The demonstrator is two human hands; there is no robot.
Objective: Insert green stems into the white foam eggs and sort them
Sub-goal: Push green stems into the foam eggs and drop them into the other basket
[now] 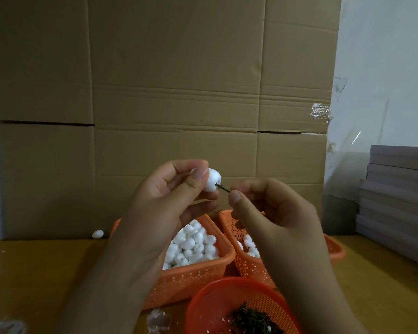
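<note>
My left hand (176, 189) holds a white foam egg (212, 180) between thumb and fingers, raised above the baskets. My right hand (266, 208) pinches a thin dark green stem (223, 188) whose tip is in the egg's end. Below the hands, an orange basket (191, 278) is full of white foam eggs (193, 247). A second orange basket (249, 266) to its right holds several eggs, partly hidden by my right arm. A round orange basket (217, 300) at the bottom holds a pile of green stems (253, 320).
A large cardboard sheet (167, 92) stands behind the wooden table (46, 273). One loose egg (97, 234) lies at its foot on the left. Stacked grey boards (398, 196) sit at the right. White foam scraps (157, 319) lie near the front edge.
</note>
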